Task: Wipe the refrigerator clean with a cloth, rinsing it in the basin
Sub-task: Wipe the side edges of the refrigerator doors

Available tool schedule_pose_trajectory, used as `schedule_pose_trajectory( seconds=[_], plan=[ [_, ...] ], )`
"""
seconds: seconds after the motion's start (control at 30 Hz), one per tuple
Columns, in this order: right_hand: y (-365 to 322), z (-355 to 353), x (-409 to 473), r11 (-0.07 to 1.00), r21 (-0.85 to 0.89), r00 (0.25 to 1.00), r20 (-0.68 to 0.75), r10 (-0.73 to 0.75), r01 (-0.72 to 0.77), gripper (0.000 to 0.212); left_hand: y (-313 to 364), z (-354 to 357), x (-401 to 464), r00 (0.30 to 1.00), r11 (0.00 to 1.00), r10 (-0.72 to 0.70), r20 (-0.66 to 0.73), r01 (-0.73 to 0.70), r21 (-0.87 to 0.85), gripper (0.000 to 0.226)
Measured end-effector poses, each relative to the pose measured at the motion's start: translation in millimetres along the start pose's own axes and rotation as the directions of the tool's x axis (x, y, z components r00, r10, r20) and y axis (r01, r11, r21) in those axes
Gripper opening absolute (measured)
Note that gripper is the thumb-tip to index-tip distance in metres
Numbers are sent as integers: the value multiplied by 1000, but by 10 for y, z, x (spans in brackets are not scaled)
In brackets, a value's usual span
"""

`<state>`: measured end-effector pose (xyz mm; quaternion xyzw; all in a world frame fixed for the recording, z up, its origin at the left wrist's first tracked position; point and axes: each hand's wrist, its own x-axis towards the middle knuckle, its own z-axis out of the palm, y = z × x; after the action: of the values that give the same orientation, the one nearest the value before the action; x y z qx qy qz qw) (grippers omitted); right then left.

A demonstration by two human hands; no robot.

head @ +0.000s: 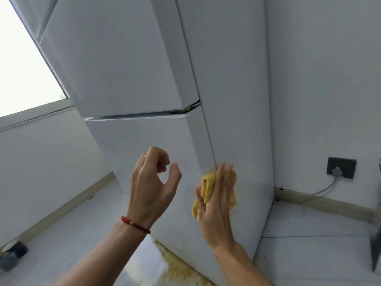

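A tall white refrigerator with an upper and a lower door fills the middle of the view. My right hand presses a folded yellow cloth flat against the fridge's front right corner edge, low on the lower door, fingers straight and blurred by motion. My left hand hovers in the air to the left of it, fingers loosely curled and holding nothing, a red bracelet on its wrist. No basin is in view.
A window is at the left. A dark wall socket with a grey plug and cable sits low on the right wall. Yellowish grime stains the floor at the fridge's base. Dark small objects lie at bottom left.
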<state>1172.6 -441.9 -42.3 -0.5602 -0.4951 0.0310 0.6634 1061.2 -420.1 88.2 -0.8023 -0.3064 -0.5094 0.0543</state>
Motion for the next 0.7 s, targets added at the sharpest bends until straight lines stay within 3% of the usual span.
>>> schedule_pose_trajectory(
  seconds=[0.1,0.27,0.4,0.5,0.63,0.7],
  plan=[
    [-343,-52,479,989,53,990,-42,-133,135,91,-3,-2,-93,999,998,-36,5,36,-48,19],
    [170,-56,214,994,18,994,21,-104,103,101,-219,218,-618,996,988,-89,16,90,-123,13],
    [861,81,-519,999,23,999,17,36,-36,100,-347,496,-1171,994,990,-18,103,32,-139,6],
    [1407,190,-1088,988,15,988,-13,154,-154,99,-361,729,-1374,989,986,46,143,-22,-167,13],
    [2083,329,-1838,953,-28,953,-47,301,-302,96,-239,944,-1598,984,957,31,177,21,-288,20],
    [2250,371,-2045,897,-3,897,-33,442,-442,94,-202,1005,-1689,990,931,-19,141,69,-359,20]
  ],
)
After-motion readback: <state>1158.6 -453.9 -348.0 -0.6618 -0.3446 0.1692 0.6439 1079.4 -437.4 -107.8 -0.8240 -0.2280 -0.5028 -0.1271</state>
